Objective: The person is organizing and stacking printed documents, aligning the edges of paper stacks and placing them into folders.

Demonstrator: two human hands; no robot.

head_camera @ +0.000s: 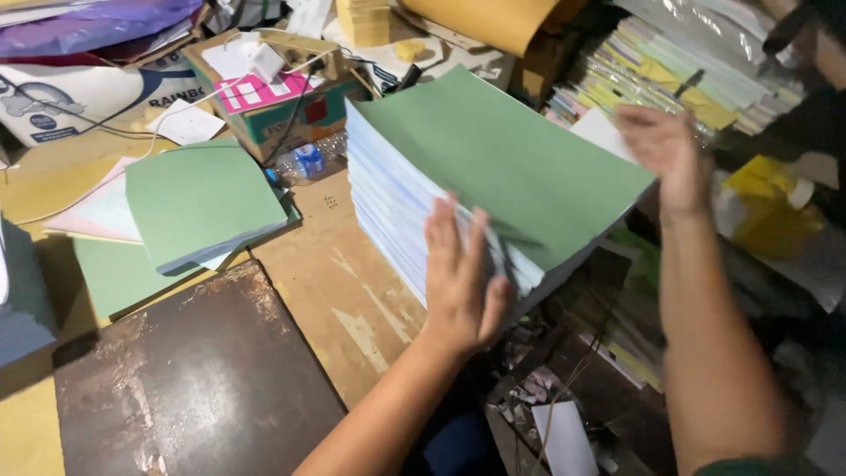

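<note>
**Inspector:** Green cover sheet on top of a thick stack of white and pale-blue paper (493,172); the stack sits tilted at the right edge of the worn wooden tabletop (339,291), its near corner overhanging that edge.

**Clerk:** And the hands?

**Inspector:** The left hand (460,275) lies flat against the near side of the stack, fingers spread and straight, pressing the sheet edges, not curled around anything. The right hand (663,150) is at the far right corner of the same stack, blurred; it touches the edge there, fingers loosely bent, but whether it grips I cannot tell.

**Clerk:** What else is on the surface?

**Inspector:** A smaller green-covered paper pile (201,203) lies toward the left edge, well apart from the big stack, resting on a flat green sheet (110,278) and some pink paper. A dark, rust-stained metal plate (194,370) covers the near left corner. A small cardboard box with a pink label (275,97) stands at the far edge, cables draped over it. Beyond the right edge, bundles of yellow and pastel paper (652,79) are stacked.
</note>
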